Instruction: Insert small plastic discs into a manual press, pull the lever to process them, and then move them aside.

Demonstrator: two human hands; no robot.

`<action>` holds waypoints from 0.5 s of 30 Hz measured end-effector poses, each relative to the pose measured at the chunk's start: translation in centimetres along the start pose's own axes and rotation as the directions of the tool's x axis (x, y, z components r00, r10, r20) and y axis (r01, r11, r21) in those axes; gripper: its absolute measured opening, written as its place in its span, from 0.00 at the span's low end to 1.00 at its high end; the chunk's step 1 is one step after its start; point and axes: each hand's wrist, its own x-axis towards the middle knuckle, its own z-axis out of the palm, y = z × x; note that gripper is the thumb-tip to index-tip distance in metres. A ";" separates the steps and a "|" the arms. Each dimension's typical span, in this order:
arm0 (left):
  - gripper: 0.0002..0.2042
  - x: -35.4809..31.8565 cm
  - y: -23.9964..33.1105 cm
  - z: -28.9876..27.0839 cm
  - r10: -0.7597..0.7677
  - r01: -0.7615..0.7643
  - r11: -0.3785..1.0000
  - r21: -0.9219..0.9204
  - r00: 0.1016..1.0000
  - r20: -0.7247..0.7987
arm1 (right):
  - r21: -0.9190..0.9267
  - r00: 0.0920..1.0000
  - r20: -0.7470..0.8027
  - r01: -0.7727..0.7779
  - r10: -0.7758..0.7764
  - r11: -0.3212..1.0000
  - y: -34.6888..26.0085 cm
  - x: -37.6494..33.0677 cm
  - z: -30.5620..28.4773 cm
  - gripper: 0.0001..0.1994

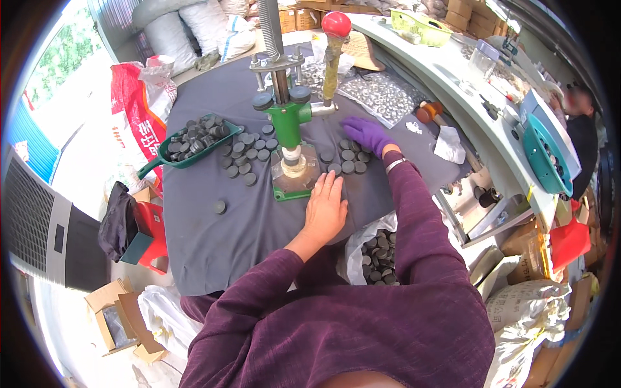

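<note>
A green hand press [284, 126] with a red ball-topped lever [336, 24] stands on a cloth-covered table. Its ram comes down over a pale round seat [293, 167] on the green-edged base plate. My bare left hand [325, 208] lies by the base's right front corner, fingers stretched out, with one dark disc [334, 169] just beyond the fingertips. In a purple glove, my right hand [367, 134] reaches over the table right of the press, fingers extended, beside a small group of dark round discs [348, 155]. Nothing shows in either hand.
Left of the press, more discs [244, 152] lie by a green scoop [202, 139] full of them. A lone disc [220, 207] sits nearer. A white bag of discs [378, 255] is by my lap. Silvery rings [378, 97] lie behind. Another person [580, 129] is at far right.
</note>
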 end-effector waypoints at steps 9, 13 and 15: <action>0.31 6.0 -1.2 2.2 -0.061 0.057 0.961 0.271 0.998 0.004 | 0.372 0.989 0.127 -0.123 0.081 0.920 -2.1 -2.4 -0.3 0.19; 0.34 9.0 -0.2 6.1 -0.345 0.283 0.904 0.320 0.925 0.156 | 0.139 0.986 -0.168 0.030 -0.007 0.990 1.2 -3.8 2.4 0.17; 0.33 9.2 -1.4 6.9 -0.301 0.253 0.901 0.352 0.950 0.086 | 0.031 0.981 -0.143 0.137 -0.132 0.990 0.7 -3.0 2.5 0.17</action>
